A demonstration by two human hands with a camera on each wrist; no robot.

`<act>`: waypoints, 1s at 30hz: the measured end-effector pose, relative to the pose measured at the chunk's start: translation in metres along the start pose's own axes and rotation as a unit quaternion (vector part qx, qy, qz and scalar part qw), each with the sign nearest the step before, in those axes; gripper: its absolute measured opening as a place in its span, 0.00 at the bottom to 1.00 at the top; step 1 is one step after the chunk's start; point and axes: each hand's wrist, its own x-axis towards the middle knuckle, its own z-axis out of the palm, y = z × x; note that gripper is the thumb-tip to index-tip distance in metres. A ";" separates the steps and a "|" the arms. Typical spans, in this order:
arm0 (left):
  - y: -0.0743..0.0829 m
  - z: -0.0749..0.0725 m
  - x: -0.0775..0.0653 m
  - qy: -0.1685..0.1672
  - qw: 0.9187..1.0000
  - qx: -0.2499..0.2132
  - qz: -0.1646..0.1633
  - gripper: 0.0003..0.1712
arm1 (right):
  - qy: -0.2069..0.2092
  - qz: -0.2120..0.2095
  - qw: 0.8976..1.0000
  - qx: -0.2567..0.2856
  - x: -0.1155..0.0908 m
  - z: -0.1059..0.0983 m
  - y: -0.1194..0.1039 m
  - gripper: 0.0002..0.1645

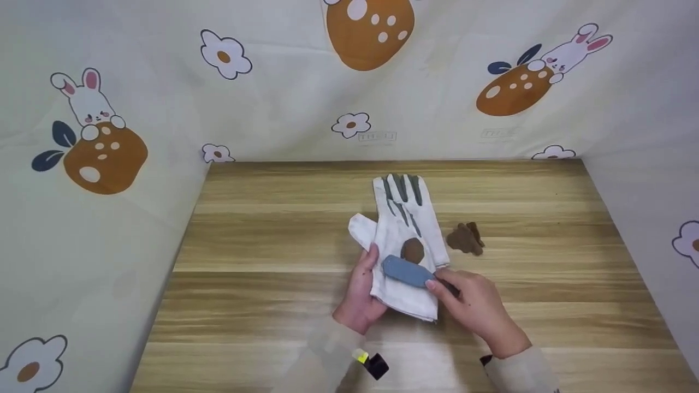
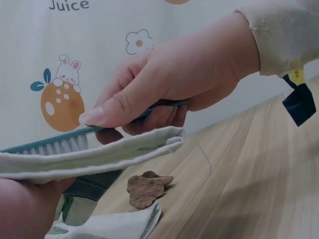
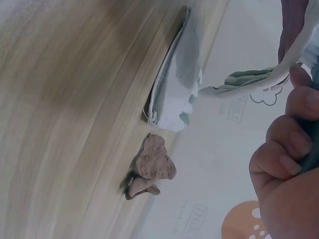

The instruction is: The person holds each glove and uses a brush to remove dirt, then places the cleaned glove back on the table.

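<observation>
My left hand (image 1: 360,292) supports a white work glove (image 1: 401,300) from below, its thumb along the glove's left edge and the other fingers hidden underneath. On the glove's face is a round brown patch (image 1: 413,250). My right hand (image 1: 476,299) grips the handle of a blue brush (image 1: 405,271), thumb on top. In the left wrist view the brush's pale bristles (image 2: 60,145) point down onto the cloth of the glove (image 2: 99,162). A second white glove (image 3: 177,84) lies on the table beyond the held one.
Brown clay-like lumps (image 1: 464,238) lie on the wood-grain table (image 1: 262,245), right of the gloves. Pale curtains printed with rabbits and fruit (image 1: 273,109) enclose the back and sides. Small dark tags (image 1: 378,366) hang by the sleeves.
</observation>
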 end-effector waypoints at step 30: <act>-0.008 0.004 -0.002 -0.003 1.000 0.015 0.020 0.30 | -0.041 0.066 0.997 0.025 0.002 -0.003 0.008 0.14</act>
